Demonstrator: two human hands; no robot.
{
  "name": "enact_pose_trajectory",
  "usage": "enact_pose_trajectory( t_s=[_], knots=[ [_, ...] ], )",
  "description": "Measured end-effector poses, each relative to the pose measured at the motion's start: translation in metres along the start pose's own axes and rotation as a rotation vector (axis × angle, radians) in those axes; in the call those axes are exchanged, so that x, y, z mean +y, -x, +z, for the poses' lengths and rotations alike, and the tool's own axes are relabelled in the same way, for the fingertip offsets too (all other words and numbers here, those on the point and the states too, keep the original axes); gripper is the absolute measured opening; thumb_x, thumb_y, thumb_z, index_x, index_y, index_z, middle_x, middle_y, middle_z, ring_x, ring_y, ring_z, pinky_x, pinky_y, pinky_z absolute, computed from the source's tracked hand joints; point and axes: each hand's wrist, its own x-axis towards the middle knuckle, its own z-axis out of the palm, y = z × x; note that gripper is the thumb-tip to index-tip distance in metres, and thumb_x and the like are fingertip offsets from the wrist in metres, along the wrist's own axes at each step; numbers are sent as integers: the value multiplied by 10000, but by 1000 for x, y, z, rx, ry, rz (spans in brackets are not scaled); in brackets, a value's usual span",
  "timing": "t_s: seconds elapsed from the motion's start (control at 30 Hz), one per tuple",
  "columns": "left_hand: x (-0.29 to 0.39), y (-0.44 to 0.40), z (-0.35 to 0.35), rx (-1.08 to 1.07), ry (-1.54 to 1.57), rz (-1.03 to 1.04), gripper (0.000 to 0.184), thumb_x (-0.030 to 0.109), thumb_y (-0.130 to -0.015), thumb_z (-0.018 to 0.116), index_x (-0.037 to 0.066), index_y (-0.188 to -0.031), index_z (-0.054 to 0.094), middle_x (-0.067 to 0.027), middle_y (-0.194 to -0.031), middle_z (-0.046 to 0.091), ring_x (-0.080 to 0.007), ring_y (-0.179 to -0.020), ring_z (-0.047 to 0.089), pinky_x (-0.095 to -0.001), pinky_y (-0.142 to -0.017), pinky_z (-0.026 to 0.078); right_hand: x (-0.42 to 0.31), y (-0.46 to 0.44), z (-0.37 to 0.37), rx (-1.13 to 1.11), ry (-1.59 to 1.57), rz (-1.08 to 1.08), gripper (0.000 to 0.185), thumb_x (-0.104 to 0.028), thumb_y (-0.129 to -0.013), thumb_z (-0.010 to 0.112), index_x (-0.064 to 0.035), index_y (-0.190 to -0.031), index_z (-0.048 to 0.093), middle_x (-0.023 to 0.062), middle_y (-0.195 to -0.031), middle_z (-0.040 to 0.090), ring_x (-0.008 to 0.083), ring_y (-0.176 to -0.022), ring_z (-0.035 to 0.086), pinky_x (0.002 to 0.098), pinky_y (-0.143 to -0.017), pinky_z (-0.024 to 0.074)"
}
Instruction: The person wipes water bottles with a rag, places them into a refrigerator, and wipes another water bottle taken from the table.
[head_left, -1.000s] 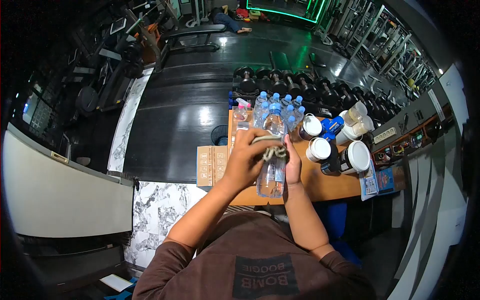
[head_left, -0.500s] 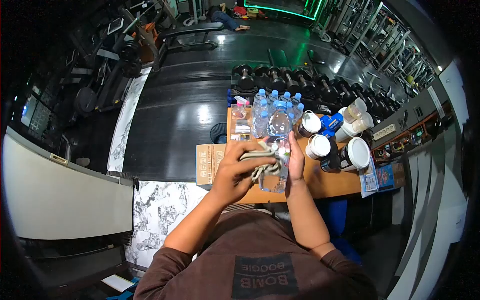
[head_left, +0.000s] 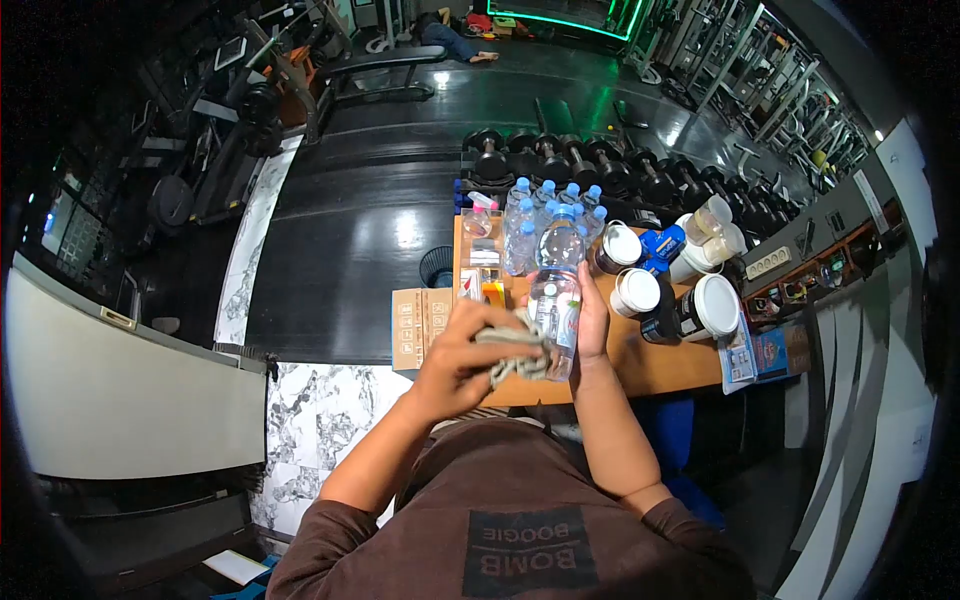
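Observation:
My right hand [head_left: 592,318] is wrapped around the right side of a large clear water bottle [head_left: 562,250] with a blue cap. The bottle is held nearly upright above the near part of the table, a label on its front. In my left hand [head_left: 458,360] is a bunched, greyish-beige cloth [head_left: 515,352], pressed against or very close to the lower left side of the bottle. Part of the cloth is hidden by my fingers. Just behind the held bottle stand several smaller water bottles [head_left: 520,245] with blue caps.
White-lidded tubs [head_left: 708,305] and a blue container [head_left: 662,246] crowd the right of the wooden table [head_left: 600,378]. A spray bottle [head_left: 480,215] stands at its left. Beside the table are a cardboard box [head_left: 408,325] and a black bin [head_left: 437,265]. Dumbbells [head_left: 550,155] line a rack behind.
My left hand with the cloth has shifted slightly down and left along the bottle, uncovering more of its label. The bottle and my right hand have hardly moved.

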Motion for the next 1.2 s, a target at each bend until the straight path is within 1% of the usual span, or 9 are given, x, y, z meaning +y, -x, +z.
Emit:
enact_pose_trajectory(
  t_s=[0.2, 0.43, 0.5, 0.6, 0.67, 0.73, 0.8, 0.97, 1.2],
  knots=[
    [-26, -44, 15, 232, -57, -45, 507, -80, -745, 675, 148, -1167, 840, -96, -1161, 709, -283, -1151, 619, -397, -1044, 452, 19, 0, 10, 106, -55, -80, 496, -439, -1159, 415, -79, -1475, 544, 106, -1234, 733, 233, -1050, 746, 390, -939, 612],
    [-12, -13, 26, 0, -28, -26, 394, -56, -739, 652, 118, -1050, 822, -71, -1153, 707, -286, -1160, 607, -403, -1062, 412, 9, -2, -3, 108, -1, -89, 419, -421, -1172, 373, -95, -1352, 564, 152, -1094, 743, 243, -910, 762, 378, -852, 631],
    [-1, -4, 19, -157, 84, 7, 572, -156, -664, 572, 130, -1093, 820, -76, -1148, 688, -311, -1128, 574, -388, -1003, 430, 6, 9, 1, 106, 18, -67, 426, -427, -1172, 363, -95, -1362, 551, 147, -1082, 743, 251, -894, 764, 381, -847, 633],
    [0, 1, 7, -166, 207, -41, 575, -162, -661, 562, 117, -1086, 831, -81, -1142, 692, -306, -1114, 585, -390, -992, 437, 8, 12, -1, 75, 40, -61, 439, -407, -1169, 382, -95, -1457, 493, 139, -1112, 724, 251, -939, 759, 385, -862, 630],
    [-6, -8, 8, -25, 127, -26, 578, -166, -676, 568, 123, -1096, 842, -87, -1146, 701, -298, -1118, 606, -393, -1013, 446, 13, 7, 5, 195, 105, -162, 496, -362, -1161, 424, -105, -1584, 406, 137, -1329, 653, 243, -1149, 704, 389, -971, 595],
    [-6, -28, 2, 66, 26, -45, 539, -159, -702, 601, 110, -1113, 824, -100, -1162, 693, -309, -1143, 611, -402, -1044, 445, 20, 7, 18, 110, 157, -302, 638, -323, -1149, 467, -136, -1709, 227, 93, -1622, 437, 233, -1412, 525, 389, -1137, 489],
    [-19, -45, 4, 135, -30, -84, 449, -62, -736, 621, 111, -1094, 830, -110, -1161, 707, -306, -1145, 622, -409, -1045, 451, 23, 11, 31, 128, 119, -271, 646, -309, -1147, 472, -129, -1711, 213, 101, -1610, 456, 235, -1389, 551, 394, -1124, 504],
    [-36, -50, 19, 41, -33, -112, 527, -138, -702, 630, 110, -1140, 787, -96, -1236, 660, -316, -1207, 565, -412, -1082, 406, 39, 11, 9, 118, -20, -115, 427, -403, -1109, 566, -132, -1440, 572, 41, -1267, 680, 180, -1138, 691, 379, -990, 581],
    [-24, 1, 14, -126, 154, -178, 458, -132, -756, 613, 96, -1100, 814, -92, -1233, 665, -297, -1175, 599, -392, -1067, 431, 18, 7, 4, 164, 1, -79, 491, -500, -1110, 548, -89, -1374, 599, 62, -1175, 726, 155, -973, 726, 334, -852, 610]
  ],
)
